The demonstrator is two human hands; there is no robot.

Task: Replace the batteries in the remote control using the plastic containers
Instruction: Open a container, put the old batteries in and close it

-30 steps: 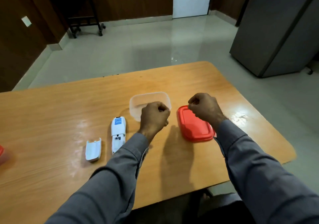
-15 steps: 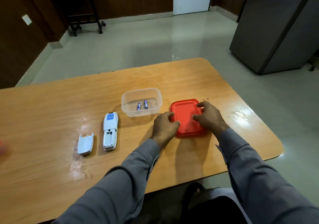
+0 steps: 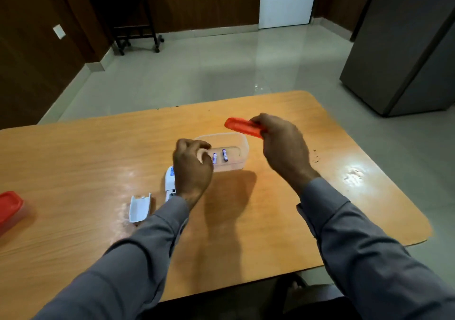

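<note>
Two grey sleeves reach over the table (image 3: 73, 167), past the white battery cover (image 3: 139, 207) and the remote control (image 3: 170, 180). Left hand (image 3: 192, 169) curls, holding nothing, at the clear container (image 3: 242, 147) with two batteries (image 3: 219, 157); right hand (image 3: 283, 144) pinches the red lid (image 3: 240, 126) above it.

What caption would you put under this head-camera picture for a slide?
Right hand holds a red lid above a clear container with two batteries; left hand at its rim.
</note>
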